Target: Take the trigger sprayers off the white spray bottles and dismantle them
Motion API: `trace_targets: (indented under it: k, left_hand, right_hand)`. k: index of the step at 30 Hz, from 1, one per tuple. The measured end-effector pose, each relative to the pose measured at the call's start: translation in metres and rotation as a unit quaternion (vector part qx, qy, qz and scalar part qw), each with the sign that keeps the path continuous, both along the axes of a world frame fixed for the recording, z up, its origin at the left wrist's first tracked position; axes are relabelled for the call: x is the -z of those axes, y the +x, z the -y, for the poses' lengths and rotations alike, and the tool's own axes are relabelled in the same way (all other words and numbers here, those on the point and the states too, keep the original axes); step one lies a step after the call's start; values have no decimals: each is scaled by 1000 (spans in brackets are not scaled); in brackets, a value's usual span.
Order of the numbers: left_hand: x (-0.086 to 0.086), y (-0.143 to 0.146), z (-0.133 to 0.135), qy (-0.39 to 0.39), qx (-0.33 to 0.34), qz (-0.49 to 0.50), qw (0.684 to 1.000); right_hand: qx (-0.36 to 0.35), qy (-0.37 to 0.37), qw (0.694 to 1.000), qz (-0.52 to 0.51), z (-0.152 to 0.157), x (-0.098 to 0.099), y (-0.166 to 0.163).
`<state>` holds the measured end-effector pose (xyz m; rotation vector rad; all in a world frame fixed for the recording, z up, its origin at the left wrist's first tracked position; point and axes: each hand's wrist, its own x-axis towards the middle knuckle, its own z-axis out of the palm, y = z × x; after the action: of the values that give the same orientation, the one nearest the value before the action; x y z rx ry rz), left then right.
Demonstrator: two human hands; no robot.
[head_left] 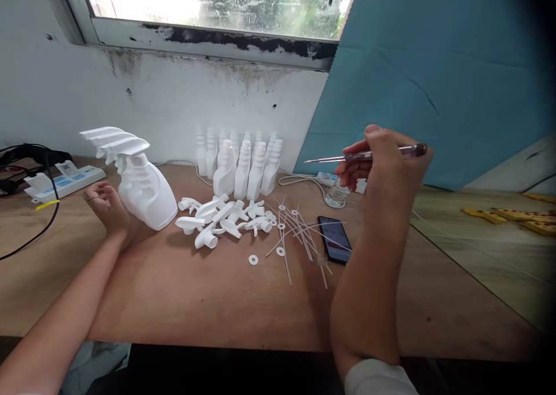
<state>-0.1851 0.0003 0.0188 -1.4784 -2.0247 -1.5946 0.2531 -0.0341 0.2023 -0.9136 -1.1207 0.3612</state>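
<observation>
My right hand point(384, 157) is raised over the right side of the table, its fingers wrapped around a small screwdriver point(360, 156). The screwdriver has a clear handle with a dark end, and its thin metal shaft points left. My left hand point(106, 207) rests on the table with fingers loosely apart and nothing in them. Just right of it stand several white spray bottles point(154, 201) in a row, trigger heads fitted. Mid-table lies a pile of loose white trigger heads point(221, 215). Beside the pile are thin dip tubes point(304, 238) and white ring washers point(253, 260).
Several white bottles without heads point(243, 169) stand near the wall. A phone point(334, 240) lies under some tubes. At the left is a power strip point(67, 182) with black cables. A small clear container point(336, 197) sits behind the phone. Yellow strips point(521, 215) lie far right.
</observation>
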Motion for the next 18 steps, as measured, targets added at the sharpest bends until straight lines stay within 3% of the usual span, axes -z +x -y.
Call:
trace_targets:
  k: [3,7,13,18]
  left_hand:
    - [-16,15,12,44,-52,-75,995]
    - [-29,44,20,10,-85,-130,988]
    - [-23,58,20,-59,-94,-127,986]
    - [-26,68,35,16,-79,-150,985]
  right_hand:
    - [0,2,1000,-4,0,0,0]
    - [7,-7,1000,-9,0,-1,3]
    - [-18,-23,1000,-6,4,-3,6]
    - [10,11,1000,6,0,0,8]
